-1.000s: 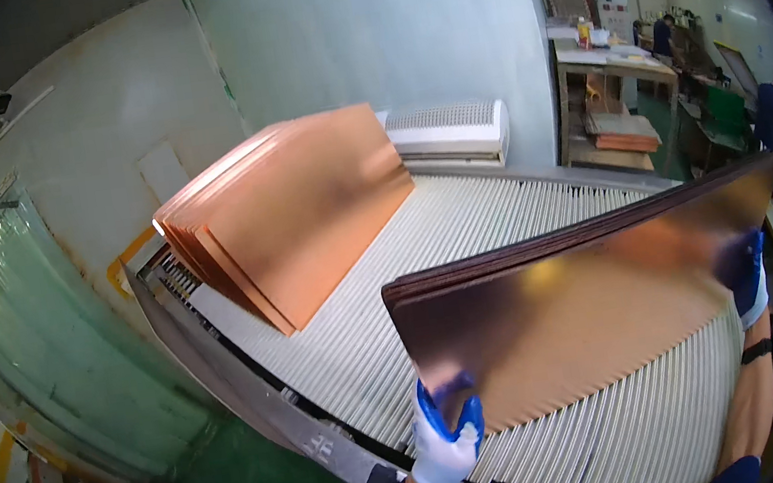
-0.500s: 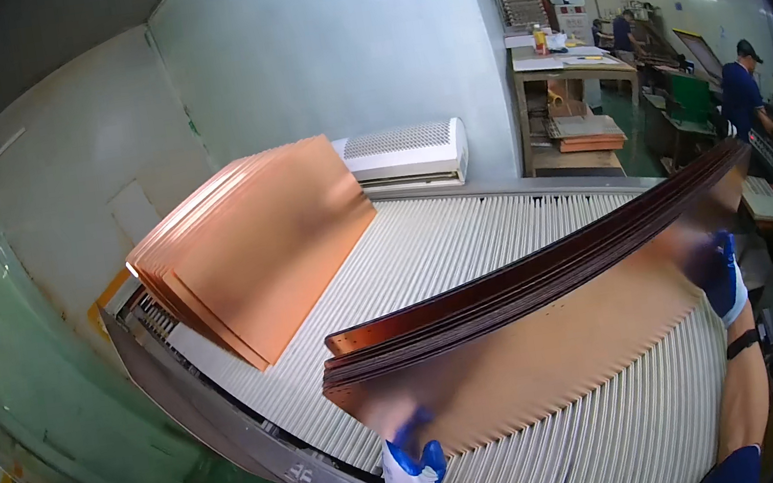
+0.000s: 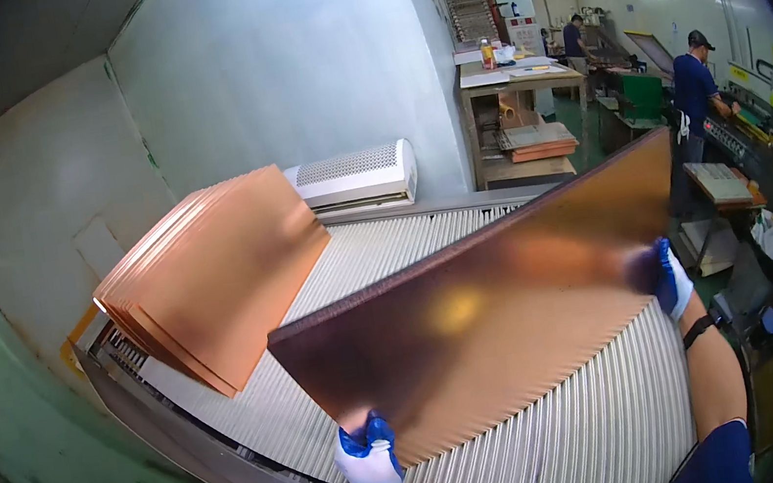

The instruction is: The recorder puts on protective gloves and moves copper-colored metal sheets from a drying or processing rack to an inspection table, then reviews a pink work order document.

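A squared-up stack of copper-coloured sheets stands tilted on edge on a bed of pale rollers, its dark top edge slanting up to the right. My left hand, in a white glove with blue-coated fingers, grips the stack at its lower left side. At the right side my right hand, gloved alike, is closed round the edge; part of its fingers is hidden. Farther left, a second group of copper sheets leans on the rollers, slightly fanned, with no hand on it.
A metal frame rail borders the rollers at the left. Behind them are a white vented unit and a pale wall. A wooden table with papers stands at the back. Co-workers are at machines on the right.
The sheets, earlier bowed and spread at the top, are now straight and flush together. My left hand's fingers have closed on the stack's side. The view has turned rightward.
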Demonstrator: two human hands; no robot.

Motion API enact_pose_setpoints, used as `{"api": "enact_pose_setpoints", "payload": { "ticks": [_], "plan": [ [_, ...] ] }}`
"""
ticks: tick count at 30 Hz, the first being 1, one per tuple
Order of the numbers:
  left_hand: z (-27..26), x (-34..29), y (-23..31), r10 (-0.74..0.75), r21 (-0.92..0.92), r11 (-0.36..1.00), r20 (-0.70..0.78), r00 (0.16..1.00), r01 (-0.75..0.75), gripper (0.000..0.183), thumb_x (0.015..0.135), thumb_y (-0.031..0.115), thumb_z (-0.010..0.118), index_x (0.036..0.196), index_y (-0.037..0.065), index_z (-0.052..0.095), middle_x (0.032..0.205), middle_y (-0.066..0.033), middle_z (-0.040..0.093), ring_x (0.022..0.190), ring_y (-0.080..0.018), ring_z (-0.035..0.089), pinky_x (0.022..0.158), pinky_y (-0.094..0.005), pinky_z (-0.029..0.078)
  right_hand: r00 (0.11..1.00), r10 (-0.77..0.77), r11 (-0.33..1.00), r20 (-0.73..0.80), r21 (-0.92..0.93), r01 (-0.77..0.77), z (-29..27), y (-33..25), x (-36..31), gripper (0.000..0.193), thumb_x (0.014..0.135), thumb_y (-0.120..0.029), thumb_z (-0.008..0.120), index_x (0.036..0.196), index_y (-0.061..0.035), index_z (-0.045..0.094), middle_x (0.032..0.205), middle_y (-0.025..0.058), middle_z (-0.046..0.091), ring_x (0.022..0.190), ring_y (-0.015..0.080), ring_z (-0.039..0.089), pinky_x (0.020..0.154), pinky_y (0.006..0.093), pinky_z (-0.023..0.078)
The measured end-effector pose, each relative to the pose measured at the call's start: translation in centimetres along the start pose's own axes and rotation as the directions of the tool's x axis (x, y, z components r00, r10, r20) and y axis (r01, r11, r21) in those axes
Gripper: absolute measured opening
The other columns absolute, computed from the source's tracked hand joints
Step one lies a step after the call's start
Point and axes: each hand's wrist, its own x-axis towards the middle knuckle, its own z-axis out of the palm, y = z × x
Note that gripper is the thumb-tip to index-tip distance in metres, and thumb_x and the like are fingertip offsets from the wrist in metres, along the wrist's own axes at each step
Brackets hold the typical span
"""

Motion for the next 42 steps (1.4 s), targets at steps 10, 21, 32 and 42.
{"api": "enact_pose_setpoints", "payload": {
  "ticks": [10,21,32,42],
  "plan": [
    [0.6,3.2,5.0,-0.404,-0.154,0.876,0.286,0.869,0.457,0.024,0.098,0.031,0.054,0.089,0.01,0.059,0.074,0.0044,0.055,0.066,-0.0049,0.051,0.059,-0.0218,0.041,0.815,-0.309,0.82,-0.49,-0.571,-0.032,3.2,-6.4,-9.6,0.044,0.093,-0.038,0.059,0.091,0.0053,0.068,0.079,0.0022,0.065,0.073,0.0089,0.053,0.065,0.0274,0.045],
    [-0.5,1.2,2.9,-0.383,-0.163,0.813,0.573,0.724,0.559,0.029,0.099,0.026,0.052,0.114,0.002,0.059,0.104,-0.0033,0.063,0.096,-0.0115,0.057,0.088,-0.0245,0.044,0.727,-0.261,0.833,-0.635,-0.529,-0.163,3.5,-10.8,-29.7,0.039,0.094,-0.04,0.057,0.095,-0.0028,0.069,0.078,-0.0026,0.059,0.07,0.0074,0.048,0.063,0.024,0.041],
    [1.9,-2.3,7.0,-0.752,0.263,0.481,0.614,0.24,0.836,0.034,0.093,0.044,0.058,0.107,0.014,0.064,0.074,-0.0002,0.062,0.053,-0.0173,0.055,0.05,-0.0275,0.045,0.537,-0.211,0.839,-0.817,-0.433,-0.329,1.8,-10.4,-46.9,0.037,0.092,-0.042,0.059,0.089,-0.0059,0.067,0.068,-0.0027,0.055,0.062,0.0069,0.045,0.056,0.0239,0.037],
    [0.7,-3.4,4.4,-0.626,0.547,0.656,0.779,-0.03,0.521,0.049,0.096,0.05,0.047,0.11,0.005,0.062,0.047,-0.0025,0.044,0.033,-0.0133,0.035,0.034,-0.0268,0.024,0.152,-0.251,0.815,-0.956,-0.293,-0.5,13.7,-6.3,-64.5,0.045,0.092,-0.041,0.057,0.085,0.0024,0.066,0.07,0.0069,0.062,0.067,0.012,0.052,0.06,0.03,0.043]
  ]
}}
